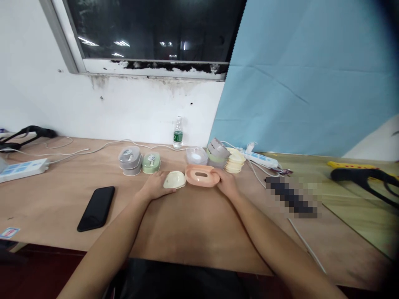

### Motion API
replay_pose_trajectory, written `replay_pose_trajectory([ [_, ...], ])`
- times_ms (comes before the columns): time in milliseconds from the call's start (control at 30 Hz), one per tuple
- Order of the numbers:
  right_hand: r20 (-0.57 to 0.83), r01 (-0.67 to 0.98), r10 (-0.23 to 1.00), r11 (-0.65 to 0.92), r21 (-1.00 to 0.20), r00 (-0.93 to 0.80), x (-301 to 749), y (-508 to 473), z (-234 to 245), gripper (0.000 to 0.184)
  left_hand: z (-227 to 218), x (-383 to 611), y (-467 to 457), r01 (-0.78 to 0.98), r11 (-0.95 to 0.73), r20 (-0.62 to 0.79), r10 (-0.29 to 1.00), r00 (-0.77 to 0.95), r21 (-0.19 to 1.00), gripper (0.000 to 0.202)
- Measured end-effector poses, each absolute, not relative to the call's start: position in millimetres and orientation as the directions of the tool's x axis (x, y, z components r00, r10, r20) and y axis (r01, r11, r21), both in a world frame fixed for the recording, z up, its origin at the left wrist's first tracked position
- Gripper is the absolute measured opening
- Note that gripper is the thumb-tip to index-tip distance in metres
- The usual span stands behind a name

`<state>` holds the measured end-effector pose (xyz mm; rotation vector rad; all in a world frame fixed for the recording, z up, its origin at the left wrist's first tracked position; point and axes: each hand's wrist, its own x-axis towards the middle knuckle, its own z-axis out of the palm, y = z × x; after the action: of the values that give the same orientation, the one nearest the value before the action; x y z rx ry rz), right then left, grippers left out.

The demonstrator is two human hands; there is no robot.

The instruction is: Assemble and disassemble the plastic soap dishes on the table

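My left hand is closed on the left side of a small cream plastic dish, low over the table. With my right hand I grip the right end of a peach-orange plastic tray that has an oblong slot in its middle; it is tilted towards me. Dish and tray sit side by side, their edges very close. Just behind them stand a clear plastic bowl, a leaning stack of grey dishes over green ones, and a stack of cream dishes.
Left of my hands are grey lidded boxes, a green lidded box and a black phone. A water bottle stands by the wall. Power strips and white cables lie along the table. A blurred dark object lies at right.
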<state>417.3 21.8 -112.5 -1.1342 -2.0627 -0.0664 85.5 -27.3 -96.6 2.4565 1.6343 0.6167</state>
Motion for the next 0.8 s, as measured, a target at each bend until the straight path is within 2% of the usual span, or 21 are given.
replay_pose_trajectory([
  [133, 0.591, 0.749, 0.743, 0.576, -0.327, -0.314, 452, 28, -119, 0.034, -99, 87, -25, 0.842, -0.431, 0.278, 0.894, 0.351, 0.324, 0.082],
  [300, 0.543, 0.678, 0.751, 0.622, -0.392, -0.375, 462, 36, -121, 0.036, -99, 93, -27, 0.792, -0.494, 0.298, 0.865, 0.404, 0.36, 0.084],
  [467, 0.612, 0.708, 0.764, 0.546, -0.448, -0.202, 456, 35, -116, 0.029, -94, 97, -30, 0.742, -0.505, 0.322, 0.861, 0.394, 0.441, 0.08],
  [633, 0.716, 0.744, 0.687, 0.541, -0.392, -0.122, 433, 15, -98, 0.029, -86, 101, -35, 0.733, -0.508, 0.337, 0.858, 0.387, 0.453, 0.081],
  [800, 0.653, 0.698, 0.662, 0.661, -0.276, -0.37, 392, -9, -90, 0.041, -81, 105, -40, 0.675, -0.572, 0.369, 0.819, 0.44, 0.466, 0.073],
])
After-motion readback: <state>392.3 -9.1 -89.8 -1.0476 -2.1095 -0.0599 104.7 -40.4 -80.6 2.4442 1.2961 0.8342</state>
